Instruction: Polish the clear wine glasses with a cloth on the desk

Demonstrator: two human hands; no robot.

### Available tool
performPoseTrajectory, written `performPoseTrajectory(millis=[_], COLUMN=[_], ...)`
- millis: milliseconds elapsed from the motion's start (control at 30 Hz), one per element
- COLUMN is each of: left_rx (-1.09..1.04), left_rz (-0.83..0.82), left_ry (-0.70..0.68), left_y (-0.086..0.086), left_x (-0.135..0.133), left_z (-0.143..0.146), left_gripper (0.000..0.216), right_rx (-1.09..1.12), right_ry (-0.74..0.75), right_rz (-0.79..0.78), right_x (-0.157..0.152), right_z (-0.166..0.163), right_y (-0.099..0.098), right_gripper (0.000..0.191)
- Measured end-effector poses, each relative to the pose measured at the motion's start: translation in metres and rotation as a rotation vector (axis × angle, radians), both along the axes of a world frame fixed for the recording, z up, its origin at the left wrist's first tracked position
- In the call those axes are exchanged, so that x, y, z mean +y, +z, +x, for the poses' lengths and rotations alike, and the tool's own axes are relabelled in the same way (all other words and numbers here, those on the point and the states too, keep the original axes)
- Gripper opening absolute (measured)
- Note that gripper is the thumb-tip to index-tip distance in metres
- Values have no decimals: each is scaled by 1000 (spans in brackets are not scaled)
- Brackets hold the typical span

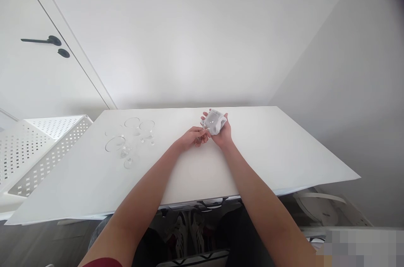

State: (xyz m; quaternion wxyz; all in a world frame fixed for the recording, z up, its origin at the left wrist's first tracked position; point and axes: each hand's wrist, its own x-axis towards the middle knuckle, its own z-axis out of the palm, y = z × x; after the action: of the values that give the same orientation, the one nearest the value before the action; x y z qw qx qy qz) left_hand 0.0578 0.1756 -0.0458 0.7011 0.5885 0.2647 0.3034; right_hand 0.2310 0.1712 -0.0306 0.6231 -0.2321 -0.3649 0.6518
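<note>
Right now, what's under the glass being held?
A pale cloth shows beneath the bowl of the glass, with the right hand cupped under it. The cloth covers most of the palm, so that can't be seen.

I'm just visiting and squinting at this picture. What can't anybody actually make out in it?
All in the head view:
Right hand: much of the palm is covered by the white cloth.
Held glass: its stem is partly hidden by the left hand.
Clear glasses: faint and overlapping against the white table, so their exact number is unsure.
Red sleeve: cut off by the bottom edge.
Lower right corner: hidden by a pixelated patch.
</note>
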Motion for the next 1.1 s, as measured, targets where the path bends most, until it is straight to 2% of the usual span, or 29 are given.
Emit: performPoseTrajectory(millis=[67,167,267,333,400,467,567,633,700,833,900,933,1000,1100], left_rx=[5,33,125,159,162,153,105,65,61,217,294,318,337,295], left_rz=[23,138,261,312,331,307,194,129,121,286,418,472,529,469], left_ry=[-6,103,211,216,156,69,-47,-72,-22,105,113,113,106,64], left_y=[0,-2,-7,-9,-9,-7,-4,-3,-3,-6,-7,-7,-8,-8], left_x=[-1,-2,-2,-2,-2,-2,-3,-3,-3,-5,-6,-6,-6,-4], left_z=[1,4,7,8,8,7,5,5,6,10,11,12,11,10], left_gripper=[44,41,37,36,38,42,44,44,42,32,29,28,30,36], right_rx=[-16,-157,-349,-379,-285,-132,-5,-59,-232,-672,-755,-733,-551,-122], right_ry=[-51,-197,-309,-333,-305,-206,-68,-90,-214,-644,-760,-760,-642,-311], right_rz=[33,106,155,165,144,91,32,46,91,250,326,329,244,58], right_x=[0,-3,-10,-13,-11,-7,-2,-3,-5,-12,-13,-13,-10,-4], right_z=[0,-5,-14,-17,-17,-13,-10,-12,-15,-16,-12,-10,-7,-5], right_y=[-1,-4,-6,-5,-4,-3,-4,-6,-8,-6,-3,-1,1,2], right_gripper=[56,48,72,85,70,51,59,58,54,70,58,48,32,34])
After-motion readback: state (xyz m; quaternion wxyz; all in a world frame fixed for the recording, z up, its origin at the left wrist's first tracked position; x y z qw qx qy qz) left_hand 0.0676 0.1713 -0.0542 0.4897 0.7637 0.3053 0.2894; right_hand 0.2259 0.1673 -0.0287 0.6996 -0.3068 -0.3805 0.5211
